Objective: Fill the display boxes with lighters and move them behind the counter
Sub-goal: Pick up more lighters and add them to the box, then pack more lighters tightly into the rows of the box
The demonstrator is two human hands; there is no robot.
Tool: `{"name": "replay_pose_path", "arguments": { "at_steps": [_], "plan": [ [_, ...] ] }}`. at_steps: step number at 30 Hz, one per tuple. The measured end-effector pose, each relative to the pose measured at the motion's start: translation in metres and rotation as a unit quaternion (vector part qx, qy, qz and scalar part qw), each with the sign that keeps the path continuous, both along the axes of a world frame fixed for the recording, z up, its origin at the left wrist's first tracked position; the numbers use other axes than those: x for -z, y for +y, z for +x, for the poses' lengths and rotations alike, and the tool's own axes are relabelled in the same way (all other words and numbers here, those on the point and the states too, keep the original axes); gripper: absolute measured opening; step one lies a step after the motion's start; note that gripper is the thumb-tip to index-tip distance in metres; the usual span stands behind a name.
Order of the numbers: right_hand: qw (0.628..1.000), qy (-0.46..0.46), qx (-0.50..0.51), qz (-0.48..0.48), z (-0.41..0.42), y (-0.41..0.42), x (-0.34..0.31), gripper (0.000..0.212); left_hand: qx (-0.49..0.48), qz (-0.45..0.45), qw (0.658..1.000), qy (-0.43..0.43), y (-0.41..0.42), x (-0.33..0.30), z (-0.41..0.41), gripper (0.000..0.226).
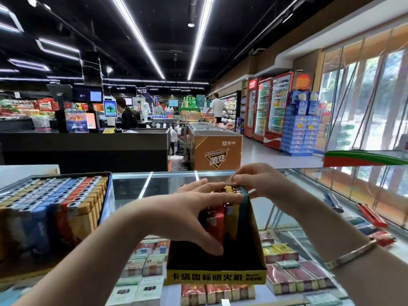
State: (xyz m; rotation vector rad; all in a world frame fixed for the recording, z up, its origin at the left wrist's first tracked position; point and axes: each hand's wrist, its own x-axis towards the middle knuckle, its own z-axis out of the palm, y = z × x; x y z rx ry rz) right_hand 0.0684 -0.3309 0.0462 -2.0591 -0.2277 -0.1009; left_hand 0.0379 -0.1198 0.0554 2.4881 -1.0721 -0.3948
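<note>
Two display boxes stand on the glass counter: one full box and one yellow-fronted box. Two hands are in view, the left hand and the right hand. Three red drink fridges stand at the far wall.
</note>
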Motion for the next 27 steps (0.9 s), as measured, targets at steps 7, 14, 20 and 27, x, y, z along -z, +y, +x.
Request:
{"name": "replay_pose_path", "arguments": {
  "at_steps": [7,14,20,27],
  "plan": [
    [0.977,-0.181,0.115,-0.010,-0.017,-0.002,0.005,0.014,0.010,0.028,0.995,-0.100,-0.009,0.013,0.007,0.088],
    [0.925,-0.121,0.161,-0.322,-0.055,-0.052,0.010,0.009,0.020,-0.031,0.994,-0.103,-0.015,0.018,0.006,0.079],
    [0.774,0.086,0.212,-0.591,-0.087,-0.105,0.001,0.012,0.008,-0.058,0.994,-0.094,-0.019,0.022,0.006,0.073],
    [0.744,0.144,0.198,-0.622,-0.100,-0.121,0.007,0.011,0.009,-0.058,0.994,-0.092,-0.019,0.021,0.005,0.070]
  ]
}}
